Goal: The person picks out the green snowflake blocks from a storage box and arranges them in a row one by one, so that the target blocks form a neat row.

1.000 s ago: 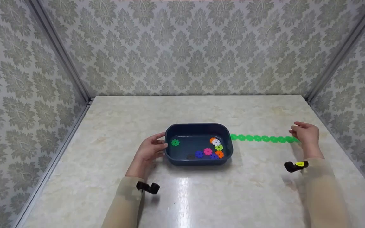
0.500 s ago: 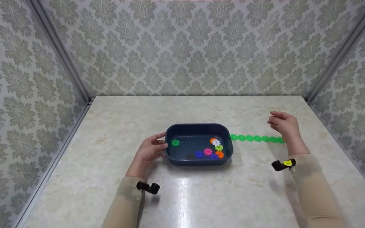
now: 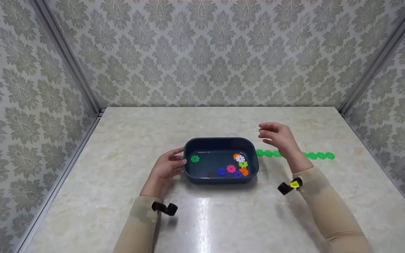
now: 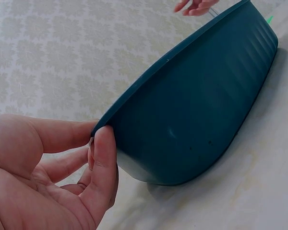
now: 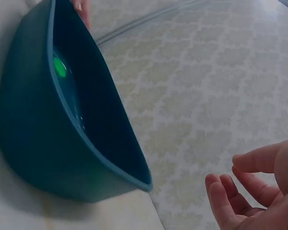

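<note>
A dark blue tub stands mid-table and holds a lone green disc and a cluster of coloured discs. My left hand rests against the tub's left wall, thumb by the rim and fingers on the outside; the left wrist view shows the same left hand touching the tub. My right hand hovers empty, fingers loosely curled, just beyond the tub's right rear corner. In the right wrist view that hand is apart from the tub. A green chain of discs lies flat to the right of the tub, partly hidden by my right wrist.
The table is pale marble. Patterned walls close it in at the back and on both sides, with metal rails in the corners. Small cameras sit on both wrists.
My right hand has moved left from the far right end of the green chain to just beside the tub, uncovering that end. The left hand and the tub have not moved.
</note>
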The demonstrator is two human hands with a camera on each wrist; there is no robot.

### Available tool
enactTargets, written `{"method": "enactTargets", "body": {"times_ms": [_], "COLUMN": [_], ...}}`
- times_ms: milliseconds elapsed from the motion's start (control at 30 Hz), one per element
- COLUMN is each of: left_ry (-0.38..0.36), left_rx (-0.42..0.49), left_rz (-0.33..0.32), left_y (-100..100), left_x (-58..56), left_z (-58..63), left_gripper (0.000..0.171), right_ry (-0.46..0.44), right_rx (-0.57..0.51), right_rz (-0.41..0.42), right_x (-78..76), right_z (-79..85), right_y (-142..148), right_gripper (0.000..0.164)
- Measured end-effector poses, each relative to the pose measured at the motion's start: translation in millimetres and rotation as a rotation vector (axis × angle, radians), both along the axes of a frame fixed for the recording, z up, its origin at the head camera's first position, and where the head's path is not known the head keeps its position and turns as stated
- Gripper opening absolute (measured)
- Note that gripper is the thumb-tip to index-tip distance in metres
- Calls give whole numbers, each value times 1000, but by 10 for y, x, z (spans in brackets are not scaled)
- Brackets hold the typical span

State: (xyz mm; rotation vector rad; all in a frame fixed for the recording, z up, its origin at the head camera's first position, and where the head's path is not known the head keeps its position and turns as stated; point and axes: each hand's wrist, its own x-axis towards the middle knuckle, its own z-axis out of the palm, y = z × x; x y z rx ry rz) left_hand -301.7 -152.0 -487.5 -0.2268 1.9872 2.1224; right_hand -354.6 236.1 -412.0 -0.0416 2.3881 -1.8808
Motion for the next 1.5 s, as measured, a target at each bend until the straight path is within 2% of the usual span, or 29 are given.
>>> {"method": "enactTargets", "body": {"times_ms": [233, 533, 833, 1267, 1500], "left_ry": [4, -4, 0, -12, -10], "left_rx": [-1, -7, 4, -14, -2], "left_rz": [-3, 3, 4, 17, -6], "left_y": [0, -15, -11, 1, -9], "left_x": [0, -16, -2, 1, 3], "left_z": [-6, -17, -10, 16, 13], "left_gripper": [57, 56, 57, 57, 56], "right_ry": [9, 11, 5, 31, 70], "right_rx": [7, -18, 54, 129, 269], "right_rz": [92, 187, 273, 315, 349], "right_x": [30, 49, 75, 47, -17], "right_z": [-15, -86, -211, -445, -556], "right_y": [-462, -885, -1266, -1749, -1854], "right_gripper": [37, 32, 32, 27, 25]}}
